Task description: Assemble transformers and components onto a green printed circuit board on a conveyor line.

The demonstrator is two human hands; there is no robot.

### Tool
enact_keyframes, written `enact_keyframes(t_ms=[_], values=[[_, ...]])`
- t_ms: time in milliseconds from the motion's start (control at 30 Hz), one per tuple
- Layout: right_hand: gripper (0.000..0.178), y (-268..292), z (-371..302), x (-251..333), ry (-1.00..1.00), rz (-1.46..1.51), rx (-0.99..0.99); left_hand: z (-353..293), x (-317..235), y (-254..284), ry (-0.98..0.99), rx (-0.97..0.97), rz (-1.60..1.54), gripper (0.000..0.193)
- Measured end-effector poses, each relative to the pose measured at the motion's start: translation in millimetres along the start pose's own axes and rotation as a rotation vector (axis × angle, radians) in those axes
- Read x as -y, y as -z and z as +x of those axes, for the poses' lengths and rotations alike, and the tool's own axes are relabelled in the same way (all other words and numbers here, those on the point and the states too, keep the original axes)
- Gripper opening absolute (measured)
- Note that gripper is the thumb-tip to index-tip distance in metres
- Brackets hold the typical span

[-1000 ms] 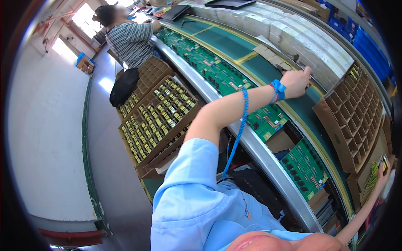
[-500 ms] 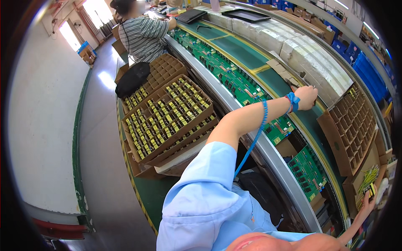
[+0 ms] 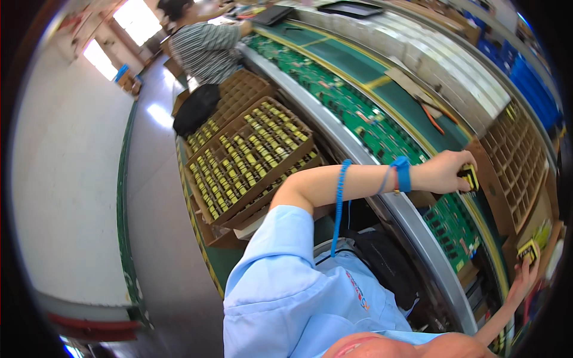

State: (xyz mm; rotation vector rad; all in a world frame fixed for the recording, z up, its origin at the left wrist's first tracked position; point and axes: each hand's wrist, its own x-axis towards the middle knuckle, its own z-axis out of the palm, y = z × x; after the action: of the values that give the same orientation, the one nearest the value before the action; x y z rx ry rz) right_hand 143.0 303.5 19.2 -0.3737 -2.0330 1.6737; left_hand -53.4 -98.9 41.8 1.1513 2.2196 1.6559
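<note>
A yellow-and-black component (image 3: 470, 178) is pinched in the fingers of the left hand (image 3: 444, 172), just beside the divided carton (image 3: 490, 194); whether the carton wall is touched cannot be told. A 2nd yellow-and-black part (image 3: 528, 252) is held by the fingertips of the right hand (image 3: 524, 277), near the green-yellow strands (image 3: 543, 231), whose detail is blurred

The likeliest trouble is judged to be a knock: if the left hand were swung sideways, the component could be caught on the carton's wall and dropped. If it were dropped toward the wearer, the near circuit board (image 3: 444, 230) could be struck. The coiled blue cord (image 3: 339, 206), draped by the left forearm, could be snagged on the metal rail (image 3: 426, 262) if the arm were pulled sharply

On the far side, movement is bounded by the white foam blocks (image 3: 459, 77). More room is offered along the green strip (image 3: 397, 98) between them and the boards, though orange-handled pliers (image 3: 433, 120) are met there
</note>
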Motion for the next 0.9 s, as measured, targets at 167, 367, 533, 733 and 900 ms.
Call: enact_keyframes(t_ms=[167, 367, 533, 733, 900], values=[[0.046, -20.6, -31.2, 20.6, -0.034, -0.108, 0.069, -2.8, 26.0, -18.1, -0.006, 0.083, -0.067, 0.038], [0.041, -64.0, -25.2, 32.0, 0.042, -0.117, 0.127, -8.8, 21.2, -6.5, 0.235, 0.134, -0.083, 0.04], [0.046, -53.3, -27.4, 16.9, 0.015, -0.017, 0.099, -3.1, 23.8, -20.2, 0.293, 0.238, -0.217, 0.041], [0.051, -53.5, -25.0, -4.4, -0.018, 0.055, 0.111, -0.1, 37.1, -43.9, 0.381, 0.313, -0.238, 0.039], [0.052, -49.4, -27.2, -21.3, -0.029, 0.02, 0.106, -5.6, 46.9, -48.6, 0.415, 0.338, -0.199, 0.039]])
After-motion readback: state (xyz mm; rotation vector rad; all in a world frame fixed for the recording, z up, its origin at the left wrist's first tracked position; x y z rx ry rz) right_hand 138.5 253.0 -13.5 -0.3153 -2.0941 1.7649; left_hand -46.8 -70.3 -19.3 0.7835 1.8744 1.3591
